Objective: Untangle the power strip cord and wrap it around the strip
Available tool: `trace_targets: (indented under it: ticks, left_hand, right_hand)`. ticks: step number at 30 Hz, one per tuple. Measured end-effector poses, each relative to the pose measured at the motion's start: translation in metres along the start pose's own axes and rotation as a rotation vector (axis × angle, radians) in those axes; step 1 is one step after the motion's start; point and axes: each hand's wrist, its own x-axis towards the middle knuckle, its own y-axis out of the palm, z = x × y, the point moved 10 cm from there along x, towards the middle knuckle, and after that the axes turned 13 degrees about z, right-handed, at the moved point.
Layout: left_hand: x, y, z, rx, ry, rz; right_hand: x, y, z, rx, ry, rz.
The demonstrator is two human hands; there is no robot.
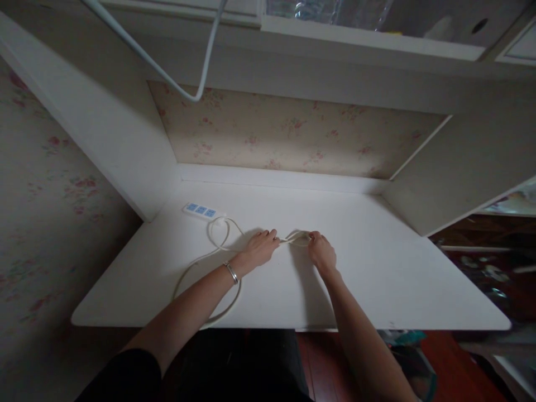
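We face the desk (377, 268), side panels (113, 111) at both ends, a shelf (368, 42) over its back and a bent rod (184, 94) hanging in at upper left. Our left arm (188, 307) hides some of the cord (285, 240); mid-desk, our left hand (258, 249) and right hand (322, 254) pinch it, a loop between them. Back left lies the strip (201, 210); a bracelet (231, 272) rings our left wrist

A slim, shiny, silver-coloured bracelet (231, 273) circles the person's left wrist. At the near left, a plain black sleeve (121, 377) ends around the elbow. Black clothing (251, 363) covers the lap, near centre. Left hand (260, 248) and right hand (322, 254) are bare.
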Motion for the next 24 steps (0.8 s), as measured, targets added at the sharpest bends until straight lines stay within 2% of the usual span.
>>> trace_targets:
  ticks: [3,7,9,11,13,14,15,17,18,20,21,24]
  left_hand:
    - [-0.008,-0.008,0.014,-0.063,-0.052,-0.026]
    - [-0.026,-0.026,0.046,-0.178,-0.188,-0.124]
    - [-0.034,-0.037,0.062,-0.239,-0.247,-0.187]
    - [-0.04,-0.05,0.074,-0.287,-0.287,-0.248]
    - [-0.043,-0.064,0.079,-0.416,-0.301,-0.335]
    - [-0.044,-0.071,0.079,-0.53,-0.289,-0.384]
    - [-0.043,-0.077,0.077,-0.681,-0.263,-0.433]
    - [-0.035,-0.084,0.065,-1.018,-0.167,-0.466]
    - [-0.03,-0.085,0.056,-1.178,-0.125,-0.453]
    - [-0.018,-0.086,0.038,-1.402,-0.058,-0.384]
    - [-0.014,-0.087,0.032,-1.481,-0.03,-0.37]
    - [-0.007,-0.088,0.03,-1.515,0.018,-0.295]
  right_hand:
    - [0.009,-0.002,-0.018,0.035,0.03,0.003]
    - [0.02,-0.003,-0.037,0.089,0.052,0.028]
    - [0.019,-0.006,-0.035,0.102,0.044,0.017]
    - [0.008,-0.014,-0.024,0.101,0.037,-0.041]
    - [-0.013,-0.021,0.005,0.131,-0.045,-0.112]
    - [-0.027,-0.022,0.028,0.182,-0.148,-0.134]
    - [-0.04,-0.016,0.058,0.263,-0.303,-0.074]
    - [-0.071,0.013,0.123,0.441,-0.617,0.245]
    - [-0.086,0.024,0.147,0.541,-0.695,0.378]
    - [-0.1,0.037,0.178,0.715,-0.74,0.523]
    - [-0.1,0.041,0.186,0.787,-0.721,0.556]
    - [-0.083,0.037,0.183,0.924,-0.623,0.531]
